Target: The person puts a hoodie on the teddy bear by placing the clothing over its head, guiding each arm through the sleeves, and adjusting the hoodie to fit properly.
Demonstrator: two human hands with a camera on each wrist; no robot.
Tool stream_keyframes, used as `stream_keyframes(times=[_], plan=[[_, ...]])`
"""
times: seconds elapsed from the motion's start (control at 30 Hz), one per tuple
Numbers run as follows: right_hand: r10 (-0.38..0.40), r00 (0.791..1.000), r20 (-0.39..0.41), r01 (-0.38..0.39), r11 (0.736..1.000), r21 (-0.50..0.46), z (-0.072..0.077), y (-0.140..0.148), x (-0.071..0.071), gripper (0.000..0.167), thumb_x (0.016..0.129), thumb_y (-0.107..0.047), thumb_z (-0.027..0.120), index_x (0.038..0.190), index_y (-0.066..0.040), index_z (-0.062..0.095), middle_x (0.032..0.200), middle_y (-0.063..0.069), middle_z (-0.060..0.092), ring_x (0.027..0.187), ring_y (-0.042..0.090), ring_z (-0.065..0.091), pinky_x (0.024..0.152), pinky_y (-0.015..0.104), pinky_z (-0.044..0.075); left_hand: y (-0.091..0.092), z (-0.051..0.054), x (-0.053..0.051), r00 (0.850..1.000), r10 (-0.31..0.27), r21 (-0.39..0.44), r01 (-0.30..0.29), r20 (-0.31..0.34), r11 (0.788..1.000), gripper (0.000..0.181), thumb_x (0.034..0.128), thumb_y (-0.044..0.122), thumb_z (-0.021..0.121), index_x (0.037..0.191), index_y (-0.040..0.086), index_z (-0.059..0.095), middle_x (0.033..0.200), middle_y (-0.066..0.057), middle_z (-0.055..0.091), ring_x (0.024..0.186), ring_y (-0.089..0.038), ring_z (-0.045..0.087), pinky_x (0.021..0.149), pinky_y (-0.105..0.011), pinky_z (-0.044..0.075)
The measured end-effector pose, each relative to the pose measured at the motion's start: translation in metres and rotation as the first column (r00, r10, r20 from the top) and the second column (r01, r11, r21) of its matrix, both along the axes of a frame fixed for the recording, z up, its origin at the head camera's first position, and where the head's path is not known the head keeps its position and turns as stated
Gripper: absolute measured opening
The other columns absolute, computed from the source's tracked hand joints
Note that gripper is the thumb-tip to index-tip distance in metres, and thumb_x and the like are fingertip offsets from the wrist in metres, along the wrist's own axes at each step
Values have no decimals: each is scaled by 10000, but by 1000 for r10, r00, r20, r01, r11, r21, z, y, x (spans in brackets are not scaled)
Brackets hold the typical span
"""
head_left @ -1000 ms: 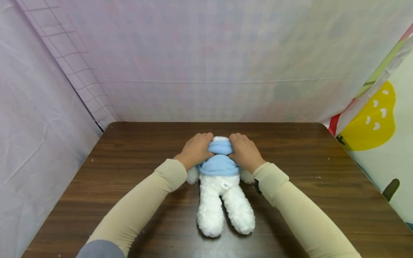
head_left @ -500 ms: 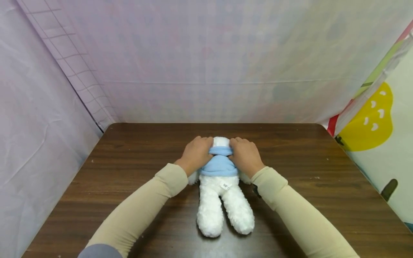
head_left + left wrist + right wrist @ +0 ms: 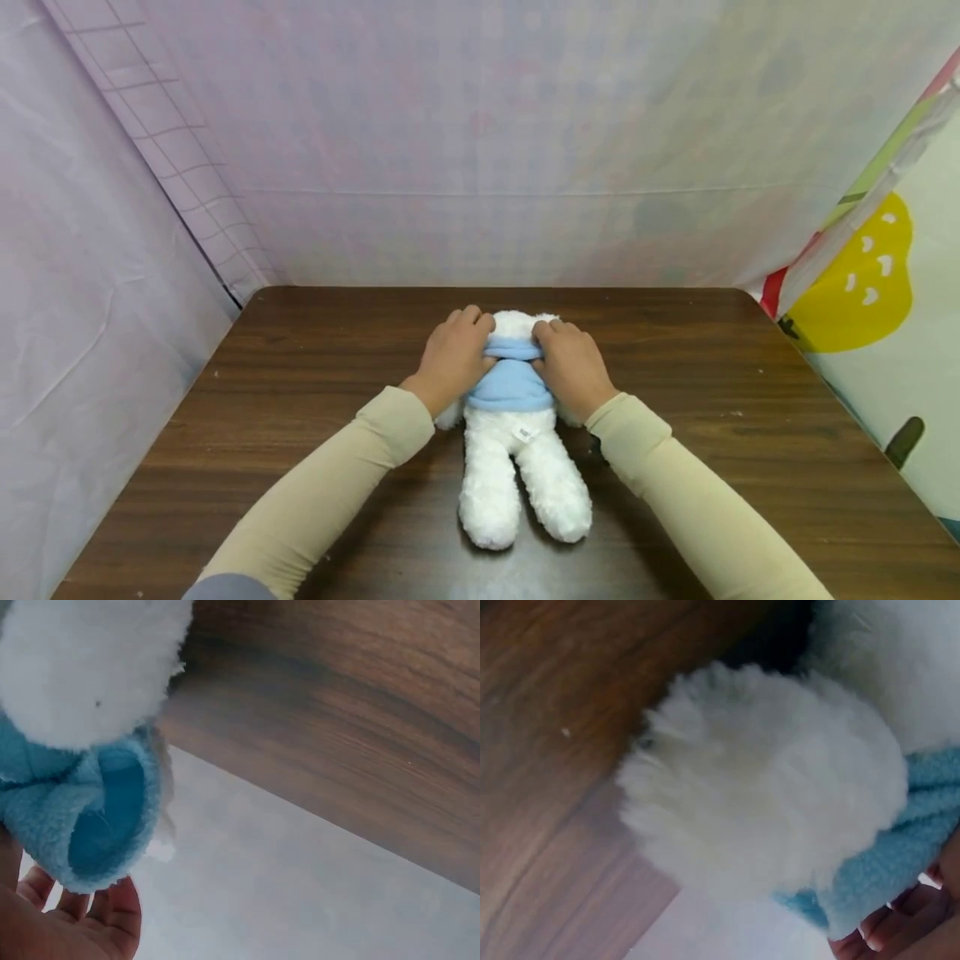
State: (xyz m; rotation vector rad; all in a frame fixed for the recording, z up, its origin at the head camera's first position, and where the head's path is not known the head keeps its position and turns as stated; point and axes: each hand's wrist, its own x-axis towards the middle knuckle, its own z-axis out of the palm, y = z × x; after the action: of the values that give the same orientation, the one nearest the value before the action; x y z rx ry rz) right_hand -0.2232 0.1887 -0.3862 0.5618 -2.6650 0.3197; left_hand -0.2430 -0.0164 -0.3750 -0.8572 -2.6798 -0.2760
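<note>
Faint glare marks the table [image 3: 345, 333]; 2 wrist views look dim, blurry.

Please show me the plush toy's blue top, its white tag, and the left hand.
Blue top [image 3: 510, 388], head view: its lower part.
White tag [image 3: 523, 434], head view: its middle.
Left hand [image 3: 451, 355], head view: back of the hand.

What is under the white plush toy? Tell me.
The brown table shows around the white plush toy and between its legs. The tabletop directly beneath its body is covered, so that part cannot be seen.
</note>
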Motion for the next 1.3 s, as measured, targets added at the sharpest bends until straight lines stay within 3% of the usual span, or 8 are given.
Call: stream_keyframes(times=[0.13,0.3,0.5,0.67,0.83,1.0,1.13,1.3], plan=[[63,997,48,-59,994,-97,7,4,-1,325,899,-181,758,1119,-12,589,967,131,574,767,258,554,680,421,486,-9,2,0,994,-50,120,61,-92,991,409,893,358,756,1164,87,613,1082,-71,554,932,-214,551,763,-330,498],[163,987,2,-160,973,-168,15,15,10,373,929,-248,727,1185,-8,600,1059,139,567,803,249,558,694,405,487,-22,9,12,975,-158,250,195,-159,949,272,929,322,719,1039,83,652,998,-54,588,883,-189,557,750,-318,491],[277,957,-90,-288,946,-148,14,20,45,285,885,-246,770,1039,-40,647,952,69,580,806,201,562,688,355,493,-40,14,53,962,-270,184,259,39,948,255,922,382,711,911,136,646,896,-1,587,780,-127,515,679,-301,467],[315,948,-46,-316,948,-24,9,14,67,385,846,-336,798,1056,-54,641,948,45,629,825,167,591,702,355,514,-45,4,74,955,-253,84,242,158,967,379,873,424,759,1048,110,636,1040,-1,589,908,-126,567,792,-312,506],[275,961,45,-275,961,15,7,8,70,543,821,-391,815,1176,-34,612,1113,131,662,990,244,643,819,412,539,-39,-9,70,973,-198,68,191,118,979,426,867,333,788,1141,50,624,1106,-46,578,958,-158,580,827,-323,515],[239,969,68,-242,970,38,0,8,55,622,843,-320,809,1283,49,570,1349,274,536,1290,408,485,1040,513,413,-27,-13,55,988,-143,60,139,62,988,466,887,295,773,1220,6,620,1159,-99,584,1008,-207,598,852,-334,521],[201,979,38,-202,979,29,-5,6,42,537,799,-242,851,1191,35,608,1322,279,539,1249,416,504,1009,508,439,-19,-17,43,992,-112,24,110,54,994,439,897,314,758,1202,18,647,1099,-71,569,951,-195,585,793,-319,524],[183,982,-43,-180,982,62,-10,2,34,331,764,-219,859,895,-33,618,1184,256,607,1093,390,591,888,479,509,-13,-20,38,995,-95,-43,94,-14,995,289,888,343,753,951,74,669,935,-22,511,824,-177,514,700,-300,478]])
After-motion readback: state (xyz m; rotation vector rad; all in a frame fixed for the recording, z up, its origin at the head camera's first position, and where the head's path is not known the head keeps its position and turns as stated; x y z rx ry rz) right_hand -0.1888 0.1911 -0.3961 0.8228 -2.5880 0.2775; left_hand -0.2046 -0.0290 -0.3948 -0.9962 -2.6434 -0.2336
